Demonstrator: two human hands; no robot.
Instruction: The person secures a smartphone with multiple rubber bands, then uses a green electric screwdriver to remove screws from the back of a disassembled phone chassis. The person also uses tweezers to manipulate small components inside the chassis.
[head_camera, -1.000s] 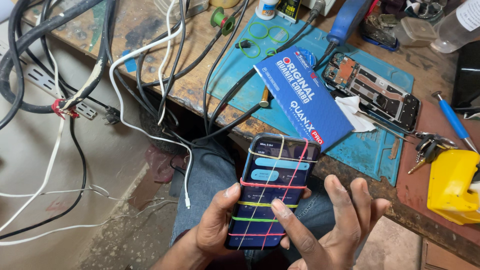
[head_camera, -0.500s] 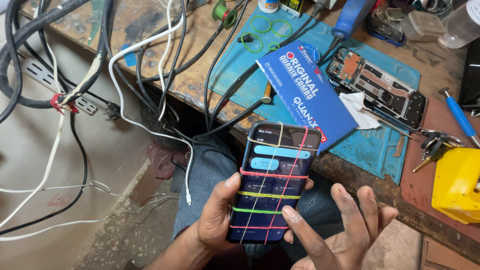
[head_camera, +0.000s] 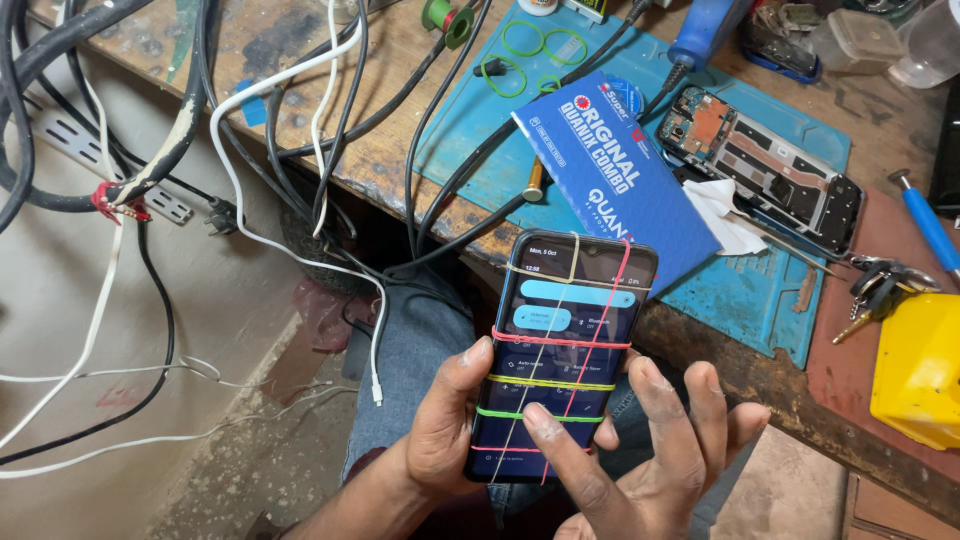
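My left hand (head_camera: 435, 425) grips a dark smartphone (head_camera: 565, 340) from its left side, above my lap. The phone's screen is lit and shows blue tiles. Several coloured rubber bands are wrapped across and along it. My right hand (head_camera: 650, 470) is spread beside the phone's lower right, and its index fingertip touches the lower part of the screen. The other fingers of that hand are apart and hold nothing.
A wooden workbench (head_camera: 330, 110) carries a blue mat (head_camera: 740, 290), a blue cardboard box (head_camera: 615, 175), an opened phone frame (head_camera: 765, 170), white tissue (head_camera: 725, 215), loose green rubber bands (head_camera: 545, 45), keys (head_camera: 875, 290), a yellow box (head_camera: 915, 370) and a blue screwdriver (head_camera: 930, 225). Many cables (head_camera: 250, 170) hang at left.
The phone has risen slightly in my left hand. My right hand has come in from the lower right, and its index finger now touches the screen.
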